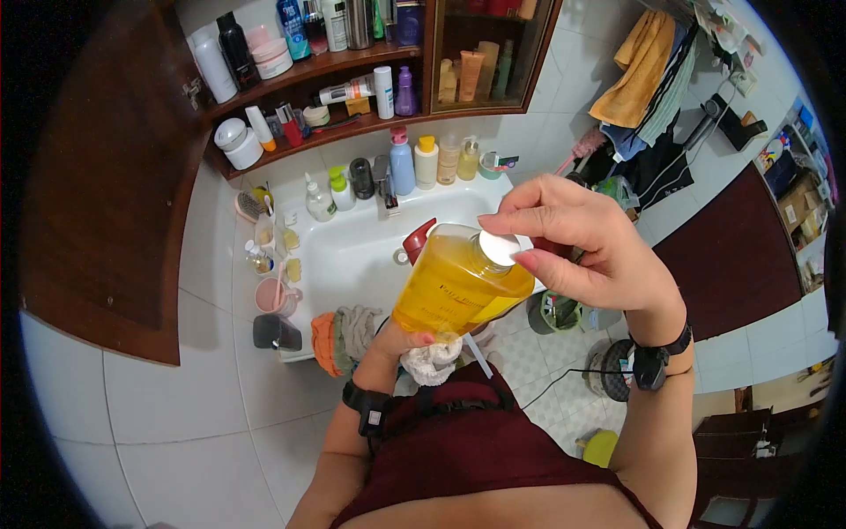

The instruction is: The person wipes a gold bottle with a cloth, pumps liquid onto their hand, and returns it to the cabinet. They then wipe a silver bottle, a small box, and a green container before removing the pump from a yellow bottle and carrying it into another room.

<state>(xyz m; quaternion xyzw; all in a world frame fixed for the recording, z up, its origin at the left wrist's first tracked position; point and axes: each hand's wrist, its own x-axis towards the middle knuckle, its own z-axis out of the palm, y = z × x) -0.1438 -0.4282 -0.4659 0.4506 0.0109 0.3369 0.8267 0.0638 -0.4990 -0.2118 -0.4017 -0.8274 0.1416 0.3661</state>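
A large clear bottle of yellow liquid is held tilted over the sink's front edge. My left hand grips it low down, most of the fingers hidden behind it. A bunched white cloth lies against the bottle's base beside that hand. At the bottle's neck, the thumb and fingers of my right hand pinch the white cap, which sits on the mouth. Behind the bottle, a red object shows partly in the sink.
The white sink has several pump bottles along its back rim. Orange and grey cloths hang over its front left edge. An open cabinet door stands at left, below shelves of toiletries. A green-rimmed bin is at right.
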